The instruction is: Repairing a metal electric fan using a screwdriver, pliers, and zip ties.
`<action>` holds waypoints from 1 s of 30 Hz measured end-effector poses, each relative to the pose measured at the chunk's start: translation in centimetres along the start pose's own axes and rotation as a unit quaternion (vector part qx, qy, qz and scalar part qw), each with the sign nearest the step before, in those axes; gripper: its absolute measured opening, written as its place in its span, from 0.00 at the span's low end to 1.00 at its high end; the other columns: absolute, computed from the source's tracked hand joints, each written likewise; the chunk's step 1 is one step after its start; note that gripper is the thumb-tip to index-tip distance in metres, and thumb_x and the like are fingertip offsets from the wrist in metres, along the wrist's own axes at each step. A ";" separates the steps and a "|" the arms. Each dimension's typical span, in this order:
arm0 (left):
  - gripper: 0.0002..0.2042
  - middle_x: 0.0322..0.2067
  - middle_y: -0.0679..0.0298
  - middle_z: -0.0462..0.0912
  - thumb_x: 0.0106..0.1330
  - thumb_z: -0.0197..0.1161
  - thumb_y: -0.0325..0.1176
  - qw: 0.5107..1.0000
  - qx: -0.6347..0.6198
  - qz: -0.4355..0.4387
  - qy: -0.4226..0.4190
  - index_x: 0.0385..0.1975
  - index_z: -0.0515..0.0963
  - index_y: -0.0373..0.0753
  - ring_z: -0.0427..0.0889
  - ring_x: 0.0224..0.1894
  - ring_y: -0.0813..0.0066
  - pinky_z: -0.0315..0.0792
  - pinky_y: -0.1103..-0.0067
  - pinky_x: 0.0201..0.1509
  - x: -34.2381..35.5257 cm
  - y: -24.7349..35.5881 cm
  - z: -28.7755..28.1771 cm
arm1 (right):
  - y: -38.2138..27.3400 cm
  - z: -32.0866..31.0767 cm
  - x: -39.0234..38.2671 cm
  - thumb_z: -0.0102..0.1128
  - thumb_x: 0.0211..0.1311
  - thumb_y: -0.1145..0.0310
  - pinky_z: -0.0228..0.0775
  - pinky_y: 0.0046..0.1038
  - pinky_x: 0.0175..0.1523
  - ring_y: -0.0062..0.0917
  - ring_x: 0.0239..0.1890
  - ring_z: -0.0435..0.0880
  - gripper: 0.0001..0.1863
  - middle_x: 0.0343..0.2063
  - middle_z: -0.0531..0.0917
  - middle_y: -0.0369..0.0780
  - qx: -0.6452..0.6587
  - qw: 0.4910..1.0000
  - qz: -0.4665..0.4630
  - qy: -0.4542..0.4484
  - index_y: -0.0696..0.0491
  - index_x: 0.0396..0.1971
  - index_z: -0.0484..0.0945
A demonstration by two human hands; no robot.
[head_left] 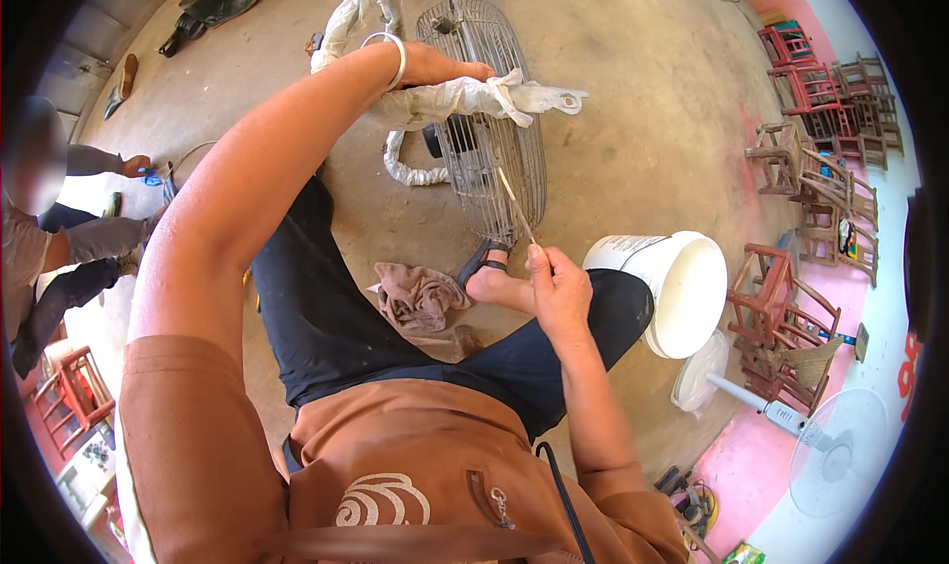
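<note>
A large fan's wire guard (524, 159) stands on edge on the floor between my legs, its grey bars close together. Beside it is a curved metal tube (450, 99) wrapped in whitish plastic, with a bare flattened end that has a hole. My left hand (440, 67), a pale bangle at its wrist, is closed over this wrapped tube next to the guard; its fingertips are partly hidden. My right hand (560, 285) pinches a thin pale stick (516, 203) between thumb and fingers. The stick's far end points at the guard's bars.
A crumpled brown cloth (420, 295) lies by my foot. A white bucket (682, 297) lies tipped beside my right knee, near a white lid (700, 371). Wooden chairs (830, 99) line the right wall by a standing fan (840, 450). Another person (59, 238) sits at left.
</note>
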State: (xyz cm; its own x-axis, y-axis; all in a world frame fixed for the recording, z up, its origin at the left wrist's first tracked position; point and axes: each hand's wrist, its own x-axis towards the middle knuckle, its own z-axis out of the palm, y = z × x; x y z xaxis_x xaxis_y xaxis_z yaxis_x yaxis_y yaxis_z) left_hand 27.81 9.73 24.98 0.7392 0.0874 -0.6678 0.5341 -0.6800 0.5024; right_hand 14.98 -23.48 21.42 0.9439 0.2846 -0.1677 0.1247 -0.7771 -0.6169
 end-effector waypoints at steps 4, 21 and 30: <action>0.52 0.55 0.46 0.76 0.42 0.57 0.79 1.000 -0.004 0.002 0.007 0.53 0.77 0.32 0.75 0.59 0.51 0.68 0.66 0.61 0.1 -0.5 0.0 | -0.6 -2.0 0.7 0.51 0.68 0.46 0.68 0.31 0.28 0.33 0.20 0.80 0.24 0.14 0.78 0.41 -0.065 0.997 -0.010 -0.045 0.52 0.27 0.81; 0.49 0.54 0.51 0.78 0.46 0.53 0.80 0.997 0.017 0.058 -0.041 0.56 0.77 0.40 0.76 0.57 0.55 0.69 0.67 0.59 -0.2 -0.2 -1.0 | 2.4 -1.1 2.4 0.50 0.70 0.47 0.62 0.28 0.25 0.20 0.18 0.69 0.26 0.14 0.71 0.37 0.047 0.991 -0.009 -0.126 0.56 0.24 0.75; 0.41 0.60 0.54 0.73 0.57 0.47 0.76 0.993 0.117 0.001 -0.023 0.65 0.69 0.54 0.69 0.65 0.58 0.57 0.62 0.69 -0.8 0.7 -2.0 | 4.0 -0.4 1.6 0.54 0.64 0.49 0.68 0.41 0.30 0.47 0.27 0.80 0.21 0.20 0.79 0.49 -0.067 0.990 -0.027 -0.119 0.54 0.26 0.76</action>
State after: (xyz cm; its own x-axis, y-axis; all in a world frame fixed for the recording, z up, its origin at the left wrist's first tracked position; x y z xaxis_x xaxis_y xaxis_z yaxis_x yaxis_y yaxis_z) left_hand 28.43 10.69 26.96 0.7177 0.0569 -0.6941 0.4194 -0.8309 0.3656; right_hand 17.12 -26.30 18.99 0.8382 0.4390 -0.3237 0.2272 -0.8206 -0.5245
